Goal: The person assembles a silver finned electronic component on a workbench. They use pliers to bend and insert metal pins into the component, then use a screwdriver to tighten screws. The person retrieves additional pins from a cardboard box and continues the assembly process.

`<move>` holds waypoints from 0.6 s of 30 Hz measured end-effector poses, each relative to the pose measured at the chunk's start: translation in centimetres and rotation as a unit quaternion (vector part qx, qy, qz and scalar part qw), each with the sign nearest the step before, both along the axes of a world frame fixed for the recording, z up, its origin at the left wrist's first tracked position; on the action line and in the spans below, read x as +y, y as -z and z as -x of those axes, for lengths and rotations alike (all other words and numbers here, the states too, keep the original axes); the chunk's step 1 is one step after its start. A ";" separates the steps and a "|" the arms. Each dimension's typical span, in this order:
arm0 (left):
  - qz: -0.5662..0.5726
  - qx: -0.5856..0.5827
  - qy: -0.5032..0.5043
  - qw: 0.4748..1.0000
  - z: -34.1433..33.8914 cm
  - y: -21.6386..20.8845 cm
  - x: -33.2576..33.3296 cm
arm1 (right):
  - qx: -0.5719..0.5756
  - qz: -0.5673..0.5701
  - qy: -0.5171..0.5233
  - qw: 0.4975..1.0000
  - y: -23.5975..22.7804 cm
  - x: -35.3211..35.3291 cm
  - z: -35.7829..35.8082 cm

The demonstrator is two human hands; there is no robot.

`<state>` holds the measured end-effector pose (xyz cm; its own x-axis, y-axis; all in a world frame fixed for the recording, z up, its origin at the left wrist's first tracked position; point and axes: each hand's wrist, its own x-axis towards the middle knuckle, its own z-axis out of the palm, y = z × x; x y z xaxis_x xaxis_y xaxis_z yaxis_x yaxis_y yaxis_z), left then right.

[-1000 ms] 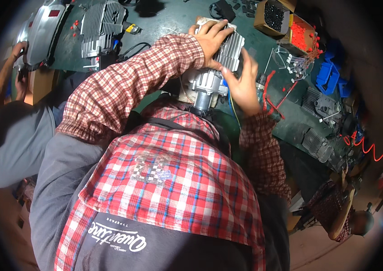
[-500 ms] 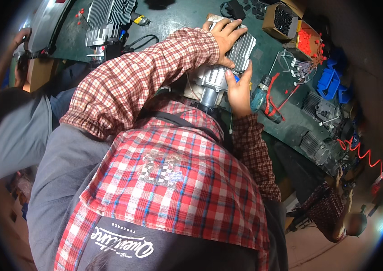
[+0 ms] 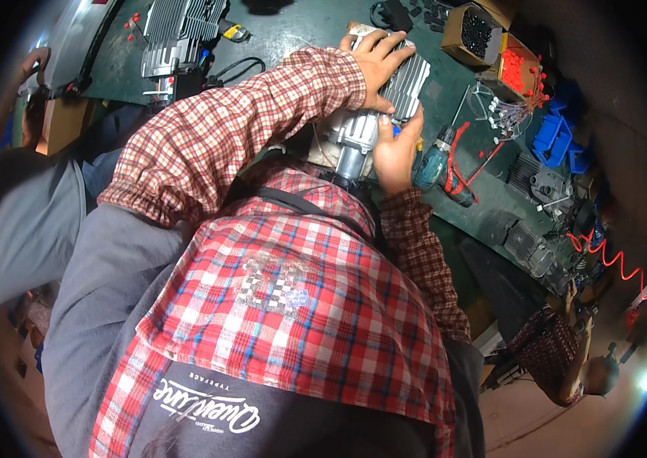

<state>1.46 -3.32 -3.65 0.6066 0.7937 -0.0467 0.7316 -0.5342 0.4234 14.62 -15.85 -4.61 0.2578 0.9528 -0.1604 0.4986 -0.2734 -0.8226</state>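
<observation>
A: Where do we have the finned metal housing (image 3: 407, 88)?

B: We see it over the tabletop (image 3: 281, 29), to the left of the cordless drill (image 3: 432, 164) and farther from our body than it. Its narrow metal cylinder (image 3: 352, 162) points back to us, also left of the drill.

A: How do we expect it to handle?

B: We judge it rather heavy and quite stiff. It does not look fragile, but the bare metal may be a little slippery, and the edges of its fins could be hard on the skin. We would take hold of the broad body from two sides, not of the cylinder alone, because the weight is probably in the finned part.

A: And how are our hands placed?

B: Our left hand (image 3: 375, 62) lies on top, beyond the drill and to its left, its grip spread across the fins and clamped on nothing. That forearm comes slanting, elbow wide out. Our right hand (image 3: 398, 153) is just left of the drill, fingers upward at the housing's side, thumb apart from them. Whether this grip presses the metal, we cannot tell.
</observation>
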 end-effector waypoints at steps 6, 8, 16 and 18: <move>0.006 -0.016 -0.002 1.000 0.7 0.0 0.1 | 0.261 0.006 0.037 0.965 -0.3 -0.8 -3.6; 0.017 -0.013 0.004 1.000 0.6 -0.3 0.1 | 0.149 0.009 0.111 0.983 1.0 -2.1 -6.4; 0.004 0.014 0.034 0.999 1.4 0.6 1.1 | -0.462 0.132 -0.023 0.877 9.4 -4.5 -6.3; 0.007 0.038 0.046 0.998 1.2 0.3 1.4 | -0.486 0.107 0.010 0.867 11.1 -4.4 -6.1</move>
<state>0.27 -1.92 -3.91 0.6711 0.7335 -0.1073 0.7103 -0.5949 0.3762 20.75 -20.27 -15.73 0.3855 0.9222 -0.0301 0.9219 -0.3836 0.0544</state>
